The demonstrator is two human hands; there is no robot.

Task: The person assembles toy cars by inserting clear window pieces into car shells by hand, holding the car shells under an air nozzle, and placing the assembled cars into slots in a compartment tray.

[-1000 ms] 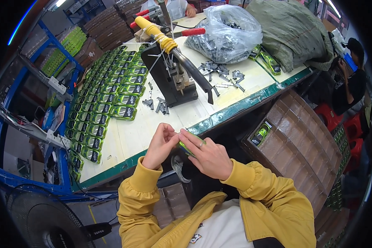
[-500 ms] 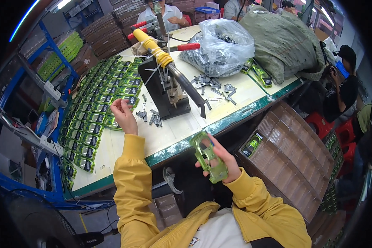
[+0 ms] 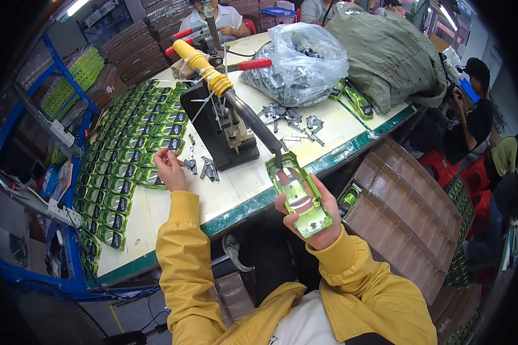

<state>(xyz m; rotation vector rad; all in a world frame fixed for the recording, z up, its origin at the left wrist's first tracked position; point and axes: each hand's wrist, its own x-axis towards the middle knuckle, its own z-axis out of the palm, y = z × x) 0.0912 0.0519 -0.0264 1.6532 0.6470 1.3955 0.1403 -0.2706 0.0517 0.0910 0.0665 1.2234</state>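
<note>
1. While the right hand (image 3: 312,215) hangs off the near edge of the worktop (image 3: 236,192), its fingers are curled around a green translucent casing (image 3: 300,194), held tilted with the open side up.
2. The left hand (image 3: 168,168) rests on the worktop past the near edge, fingertips pinched on a small metal clip (image 3: 172,150); what exactly sits between them is too small to tell.
3. Just beside that hand lies a loose scatter of metal clips (image 3: 204,168), at the foot of a black hand press (image 3: 216,132) whose long lever, wrapped in yellow, slants toward the casing.
4. Rows of green casings (image 3: 121,172) fill the left side of the worktop.
5. More metal parts (image 3: 293,123) lie beyond the press, before a clear plastic bag (image 3: 299,63) of them.
6. A grey-green sack (image 3: 388,54) occupies the far right corner.
</note>
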